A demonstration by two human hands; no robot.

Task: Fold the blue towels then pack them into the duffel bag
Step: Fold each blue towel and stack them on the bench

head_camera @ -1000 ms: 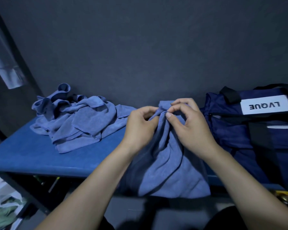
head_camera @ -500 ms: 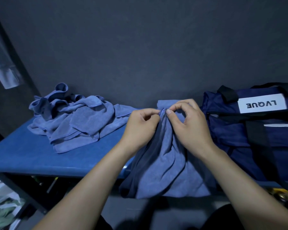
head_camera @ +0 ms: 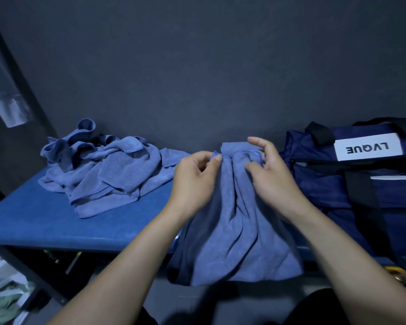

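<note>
Hands are spreading apart since half a second ago, opening the bunched towel edge. Left hand (head_camera: 195, 177) is pinching the hem of the blue towel (head_camera: 234, 231) between thumb and fingertips; right hand (head_camera: 271, 174) is gripping the hem with thumb and lower fingers, index lifted and loosely extended. Towel is draping off the blue table (head_camera: 45, 221) edge toward the person. Crumpled towel pile (head_camera: 103, 170) is lying at left. Duffel bag (head_camera: 338, 188) is sitting at right, white label reading "LVQUE" upside down.
</note>
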